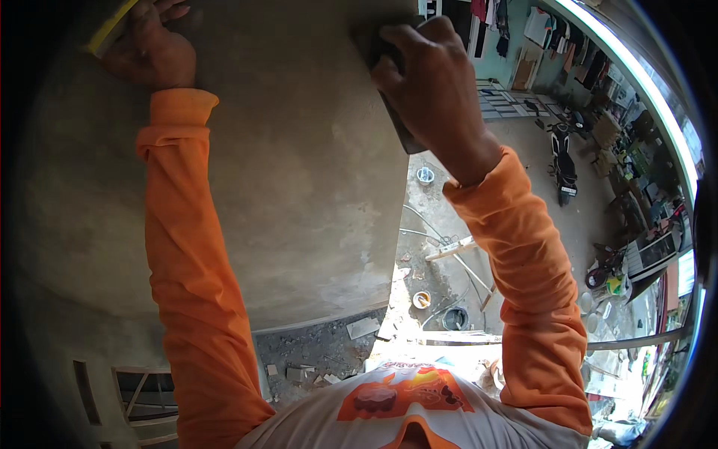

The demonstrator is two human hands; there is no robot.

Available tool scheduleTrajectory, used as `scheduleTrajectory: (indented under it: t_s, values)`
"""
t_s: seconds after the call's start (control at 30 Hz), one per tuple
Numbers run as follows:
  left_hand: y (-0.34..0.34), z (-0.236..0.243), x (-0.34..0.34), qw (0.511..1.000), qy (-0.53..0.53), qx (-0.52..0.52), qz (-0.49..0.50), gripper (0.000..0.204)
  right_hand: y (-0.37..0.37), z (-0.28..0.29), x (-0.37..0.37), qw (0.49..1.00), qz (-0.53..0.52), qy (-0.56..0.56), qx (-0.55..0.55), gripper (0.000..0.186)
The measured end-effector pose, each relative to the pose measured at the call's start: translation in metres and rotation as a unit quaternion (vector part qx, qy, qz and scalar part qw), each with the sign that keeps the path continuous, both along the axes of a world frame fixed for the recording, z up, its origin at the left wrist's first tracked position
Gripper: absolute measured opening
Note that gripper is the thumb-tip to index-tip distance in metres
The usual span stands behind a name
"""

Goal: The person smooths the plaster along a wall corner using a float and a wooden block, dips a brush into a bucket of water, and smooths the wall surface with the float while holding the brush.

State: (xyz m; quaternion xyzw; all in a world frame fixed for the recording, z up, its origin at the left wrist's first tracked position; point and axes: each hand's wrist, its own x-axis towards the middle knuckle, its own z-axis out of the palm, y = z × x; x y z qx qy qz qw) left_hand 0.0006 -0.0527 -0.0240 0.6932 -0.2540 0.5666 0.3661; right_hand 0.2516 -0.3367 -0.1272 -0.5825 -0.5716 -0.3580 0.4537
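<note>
My right hand is wrapped round a dark flat plastering float, pressed against the grey plastered wall close to its right edge. The hand covers much of the float. At the upper left, my left hand is closed beside a yellow flat-edged tool. Most of that tool lies beyond the picture's edge, so its kind cannot be told. The wall looks smooth and damp, with paler patches lower down.
Far below, past the wall's edge, lie a dark bucket, a small pail, a wooden trestle and hoses. A motorcycle stands in the yard. Rubble litters the ground at the wall's foot. Clothes hang at the back.
</note>
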Motion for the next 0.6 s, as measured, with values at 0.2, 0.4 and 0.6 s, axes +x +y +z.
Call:
scheduleTrajectory:
  t_s: [0.2,0.4,0.6]
  values:
    - [-0.128,-0.008,0.052,0.923,-0.224,0.109,0.293,0.047,-0.029,-0.165,-0.024,0.968,0.035,0.146,-0.200,0.032]
    - [-0.135,0.001,0.057,0.886,-0.292,0.082,0.351,0.052,-0.032,-0.052,-0.021,0.968,0.080,0.228,0.072,0.038]
    - [-0.132,0.001,0.061,0.893,-0.267,0.068,0.356,0.051,0.017,0.026,-0.011,0.955,-0.020,0.136,0.263,0.033]
